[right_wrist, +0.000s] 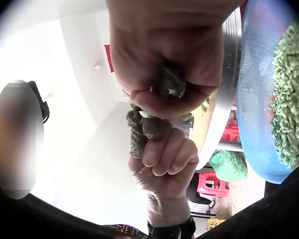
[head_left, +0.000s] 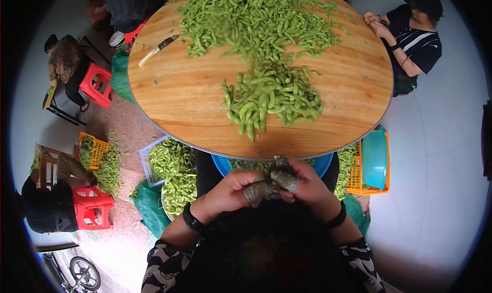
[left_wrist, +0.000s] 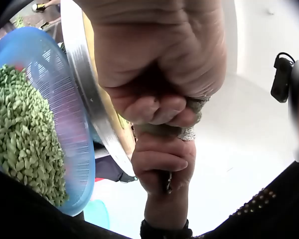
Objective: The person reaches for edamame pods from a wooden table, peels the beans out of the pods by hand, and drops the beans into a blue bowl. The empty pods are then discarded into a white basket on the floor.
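Note:
Both hands meet over the basin at the table's near edge, thumbs and some fingers wrapped in grey-brown tape. My left hand (head_left: 238,190) has its fingers curled and its taped thumb against the right hand's. Between them shows a sliver of green soybean pod (right_wrist: 143,114), pinched by both hands and mostly hidden. Curled round the work, my right hand (head_left: 307,183) also shows a dark, round-ended thing (right_wrist: 172,88) in its palm; I cannot tell what it is. Below the hands, a blue basket (left_wrist: 72,109) holds shelled green soybeans (left_wrist: 27,144).
Heaps of green soybean pods (head_left: 271,96) lie on the round wooden table (head_left: 179,98), with a knife (head_left: 159,50) at its left. Baskets of pods (head_left: 171,160) flank my legs. A person (head_left: 420,42) stands at the right; others sit near red stools (head_left: 95,83).

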Motion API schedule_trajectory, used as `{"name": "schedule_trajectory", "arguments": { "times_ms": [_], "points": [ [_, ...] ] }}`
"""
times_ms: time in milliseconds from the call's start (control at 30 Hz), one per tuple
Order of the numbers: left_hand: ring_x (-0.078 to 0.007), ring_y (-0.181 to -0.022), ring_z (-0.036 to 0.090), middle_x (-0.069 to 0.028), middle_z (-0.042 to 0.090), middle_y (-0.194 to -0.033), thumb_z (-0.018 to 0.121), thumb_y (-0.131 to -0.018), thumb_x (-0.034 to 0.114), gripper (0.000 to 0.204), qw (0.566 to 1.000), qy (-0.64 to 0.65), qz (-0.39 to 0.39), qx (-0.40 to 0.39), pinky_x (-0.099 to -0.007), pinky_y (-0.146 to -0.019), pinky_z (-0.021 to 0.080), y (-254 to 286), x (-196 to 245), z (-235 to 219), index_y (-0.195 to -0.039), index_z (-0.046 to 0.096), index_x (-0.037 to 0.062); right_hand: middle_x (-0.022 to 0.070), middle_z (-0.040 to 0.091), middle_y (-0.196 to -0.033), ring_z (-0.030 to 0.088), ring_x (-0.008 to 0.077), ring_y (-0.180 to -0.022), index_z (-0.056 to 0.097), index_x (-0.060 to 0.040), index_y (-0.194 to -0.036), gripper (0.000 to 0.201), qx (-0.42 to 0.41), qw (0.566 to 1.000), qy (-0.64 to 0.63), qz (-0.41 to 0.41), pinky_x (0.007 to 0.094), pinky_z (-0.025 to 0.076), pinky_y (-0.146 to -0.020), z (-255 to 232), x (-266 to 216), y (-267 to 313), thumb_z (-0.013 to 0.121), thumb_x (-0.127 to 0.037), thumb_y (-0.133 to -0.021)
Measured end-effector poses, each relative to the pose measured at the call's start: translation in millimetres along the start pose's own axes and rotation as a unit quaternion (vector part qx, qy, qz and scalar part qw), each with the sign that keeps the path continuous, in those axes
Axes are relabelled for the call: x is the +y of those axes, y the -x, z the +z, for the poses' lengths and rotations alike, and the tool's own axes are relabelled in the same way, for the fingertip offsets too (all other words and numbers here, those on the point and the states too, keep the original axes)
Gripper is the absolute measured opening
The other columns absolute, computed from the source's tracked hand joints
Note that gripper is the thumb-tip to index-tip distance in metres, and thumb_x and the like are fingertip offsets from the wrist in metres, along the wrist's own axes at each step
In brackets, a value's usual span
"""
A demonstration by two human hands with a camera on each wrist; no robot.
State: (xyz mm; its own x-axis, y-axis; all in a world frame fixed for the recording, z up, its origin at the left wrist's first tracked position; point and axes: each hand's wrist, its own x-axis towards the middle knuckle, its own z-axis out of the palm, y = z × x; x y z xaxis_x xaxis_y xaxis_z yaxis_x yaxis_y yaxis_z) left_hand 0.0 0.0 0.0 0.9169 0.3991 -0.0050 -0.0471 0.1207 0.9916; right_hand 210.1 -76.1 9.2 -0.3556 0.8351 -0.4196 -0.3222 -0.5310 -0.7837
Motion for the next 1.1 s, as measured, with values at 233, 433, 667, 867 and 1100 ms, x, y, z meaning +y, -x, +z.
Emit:
{"name": "schedule_trajectory", "arguments": {
  "times_ms": [233,433,667,867,1100],
  "points": [
    [-0.0048,-0.056,0.047,0.0023,0.055,-0.067,0.051,-0.098,0.013,0.015,0.984,0.074,-0.048,0.155,-0.0204,-0.050,0.037,10,-8,-2,-0.088,0.060,0.0042,0.0047,0.062,-0.076,0.062,0.0177,-0.064,0.058,-0.0008,-0.104,0.024,0.172,0.884,0.316,-0.300,0.0289,0.049,-0.059,-3,16,-21,0.065,-0.013,-0.085],
    [-0.0054,-0.056,0.046,0.0018,0.053,-0.067,0.052,-0.097,0.013,0.016,0.941,-0.020,0.048,0.336,-0.0205,-0.050,0.036,60,-18,-35,-0.087,0.060,0.0039,0.0194,0.063,-0.081,0.064,0.0360,-0.075,0.060,0.0011,-0.100,0.028,0.271,0.740,0.568,-0.236,0.0377,0.051,-0.067,12,-4,-28,0.070,-0.017,-0.081],
    [-0.0078,-0.054,0.049,0.0001,0.056,-0.063,0.060,-0.094,0.017,0.017,0.850,-0.135,-0.047,0.507,-0.0240,-0.050,0.038,122,-30,-79,-0.083,0.061,0.0038,0.0183,0.061,-0.085,0.061,0.0379,-0.071,0.055,-0.0009,-0.096,0.030,0.376,0.615,0.618,-0.315,0.0453,0.051,-0.059,-4,-9,-102,0.069,-0.021,-0.079],
    [-0.0396,-0.074,0.064,-0.0198,0.066,-0.086,0.069,-0.084,0.036,0.042,0.517,-0.616,-0.263,0.533,-0.0465,-0.063,0.051,148,-56,-124,-0.101,0.058,-0.0006,0.0145,0.064,-0.087,0.065,0.0289,-0.074,0.061,-0.0012,-0.098,0.022,0.351,0.688,0.530,-0.350,0.0363,0.053,-0.065,-6,-16,-63,0.069,-0.008,-0.079],
    [-0.0104,-0.070,0.060,-0.0057,0.067,-0.089,0.052,-0.098,0.019,0.026,0.903,-0.221,0.029,0.368,-0.0238,-0.061,0.048,40,4,-37,-0.114,0.061,0.0011,0.0019,0.064,-0.100,0.059,0.0084,-0.093,0.061,0.0002,-0.102,0.018,0.127,0.932,0.245,-0.233,0.0238,0.047,-0.082,7,-19,-20,0.066,0.001,-0.085]
  ]
}}
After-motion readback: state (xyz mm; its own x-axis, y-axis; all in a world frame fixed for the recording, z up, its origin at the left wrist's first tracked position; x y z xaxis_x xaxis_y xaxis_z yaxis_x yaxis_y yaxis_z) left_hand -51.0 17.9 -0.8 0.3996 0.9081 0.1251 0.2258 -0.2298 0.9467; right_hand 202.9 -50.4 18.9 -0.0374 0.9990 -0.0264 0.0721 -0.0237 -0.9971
